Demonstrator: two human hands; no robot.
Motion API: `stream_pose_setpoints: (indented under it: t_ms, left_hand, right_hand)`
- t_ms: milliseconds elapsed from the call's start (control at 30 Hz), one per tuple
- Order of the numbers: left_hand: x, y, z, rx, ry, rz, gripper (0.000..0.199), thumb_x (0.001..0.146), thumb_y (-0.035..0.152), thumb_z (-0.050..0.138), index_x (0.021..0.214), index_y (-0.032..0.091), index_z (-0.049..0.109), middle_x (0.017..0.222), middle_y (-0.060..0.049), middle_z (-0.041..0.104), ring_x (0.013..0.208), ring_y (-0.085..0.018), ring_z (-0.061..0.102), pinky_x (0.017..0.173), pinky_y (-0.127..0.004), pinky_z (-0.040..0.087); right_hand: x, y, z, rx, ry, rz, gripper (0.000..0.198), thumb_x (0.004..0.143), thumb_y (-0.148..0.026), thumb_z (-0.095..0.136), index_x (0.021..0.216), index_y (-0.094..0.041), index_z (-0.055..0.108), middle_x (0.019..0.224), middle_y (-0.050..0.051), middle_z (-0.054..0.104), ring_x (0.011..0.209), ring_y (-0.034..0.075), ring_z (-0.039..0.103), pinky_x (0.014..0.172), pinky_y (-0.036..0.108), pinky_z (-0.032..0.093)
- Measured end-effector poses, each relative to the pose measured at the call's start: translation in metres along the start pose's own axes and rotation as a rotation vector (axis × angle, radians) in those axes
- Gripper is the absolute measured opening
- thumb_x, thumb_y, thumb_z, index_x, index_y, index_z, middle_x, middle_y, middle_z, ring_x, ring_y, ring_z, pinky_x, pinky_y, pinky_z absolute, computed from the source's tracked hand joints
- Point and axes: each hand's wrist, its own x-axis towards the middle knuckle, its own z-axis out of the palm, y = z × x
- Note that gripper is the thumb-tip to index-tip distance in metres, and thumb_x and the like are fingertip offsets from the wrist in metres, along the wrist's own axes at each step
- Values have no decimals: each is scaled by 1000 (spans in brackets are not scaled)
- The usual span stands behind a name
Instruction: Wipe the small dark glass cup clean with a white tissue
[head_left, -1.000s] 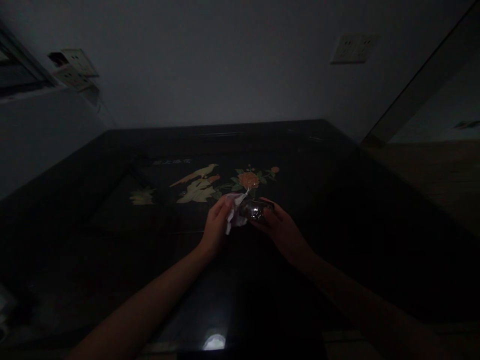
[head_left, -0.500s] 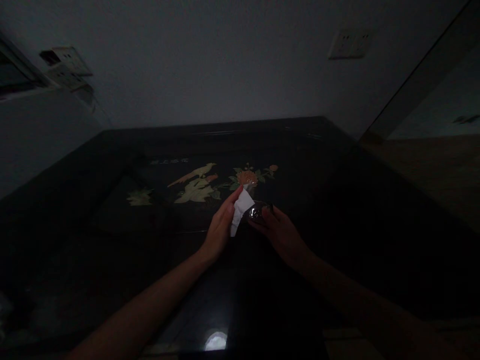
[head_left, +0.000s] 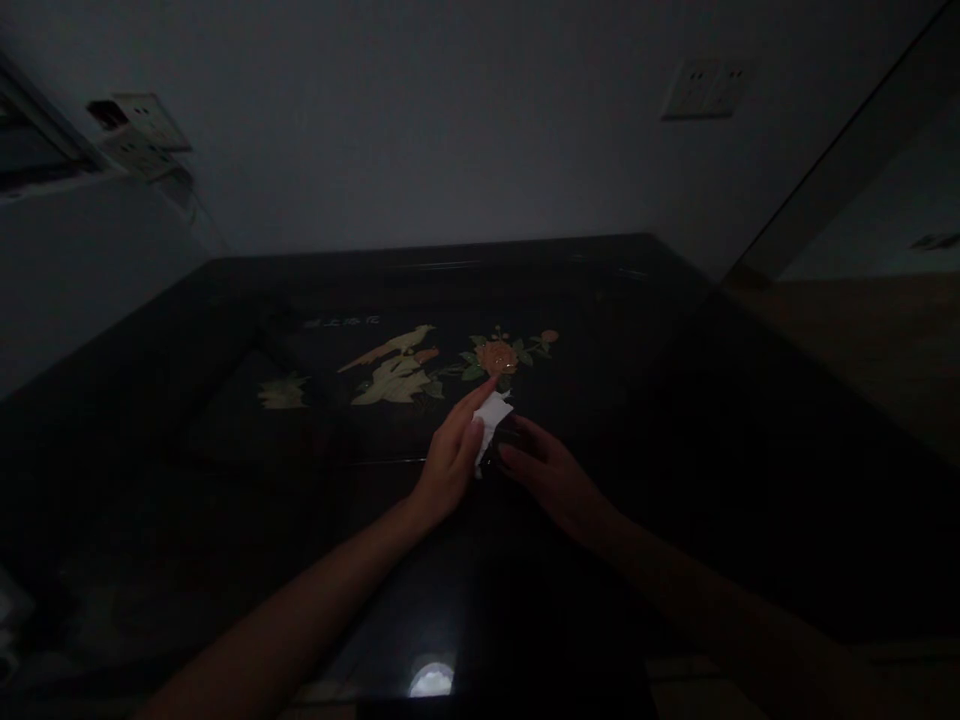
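Dark object [head_left: 507, 437] at frame centre, gripped in right hand [head_left: 553, 465], outline mostly lost in the gloom; left hand [head_left: 450, 455] has white tissue [head_left: 493, 411] clamped just beside it. I'd brace the object, lay tissue flat, press lightly, work low over the worktop [head_left: 442, 590].

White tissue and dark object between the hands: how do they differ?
The white tissue stands out pale; the dark object looks nearly black. The left hand holds the white tissue; the right hand holds the dark object. Both are partly hidden by fingers.
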Motion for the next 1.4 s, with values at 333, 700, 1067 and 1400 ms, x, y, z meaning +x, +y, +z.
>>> stream_pose_setpoints:
  t_ms: [333, 700, 1067, 1400]
  left_hand:
    - [2, 1, 2, -287, 181, -217, 56, 92, 56, 39, 127, 16, 57, 131, -10, 61, 122, -26, 56, 106, -38, 42]
    - [-6, 0, -1, 26, 96, 72, 55, 98, 47, 29, 145, 20, 37, 147, -10, 46, 136, -23, 42, 114, -40, 31]
    - [-6, -2, -7, 395, 14, 444, 48, 99, 36, 31, 144, 22, 40, 140, -12, 53, 133, -24, 46, 113, -44, 31]
    - [-4, 6, 4, -6, 142, -26, 44, 99, 40, 35, 132, 19, 54, 140, -10, 53, 131, -23, 47, 112, -41, 33]
  right_hand:
    - [1, -4, -2, 133, -77, 124, 53, 62, -25, 85, 111, -27, 66, 115, 2, 69, 106, 19, 64, 101, 41, 47]
    - [0, -4, 0, 57, 71, 18, 53, 55, -25, 88, 104, -23, 68, 107, 3, 71, 98, 21, 66, 97, 44, 49]
    - [-2, -2, 5, 51, 59, 26, 53, 54, -15, 86, 101, -25, 65, 103, 0, 72, 101, 21, 65, 97, 41, 48]
    - [1, -1, 2, 0, 123, 6, 60, 49, -19, 88, 104, -26, 67, 105, 1, 73, 105, 23, 65, 101, 42, 46]
